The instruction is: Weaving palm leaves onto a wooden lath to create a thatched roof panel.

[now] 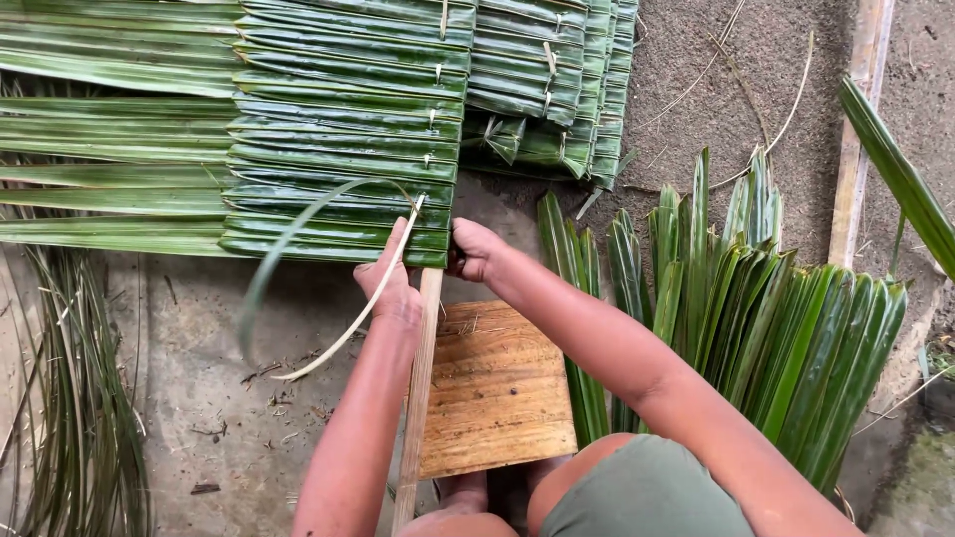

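A panel of folded green palm leaves [338, 139] is stitched along a thin wooden stick [418, 398] that runs toward me. My left hand [390, 283] presses on the lowest leaf at the panel's edge and grips a pale leaf-rib strip [343, 333]; a curved green leaf blade [274, 259] arcs blurred beside it. At the stick's other side, my right hand [473, 251] pinches the fold of that same leaf. A wooden board [497, 393] lies under my forearms.
A fan of loose green palm leaflets [756, 318] lies at the right. Finished leaf panels [557, 80] are stacked at the top. Thin leaf ribs [70, 398] are piled at the left on the dirt floor. A wooden pole [858, 129] stands at the far right.
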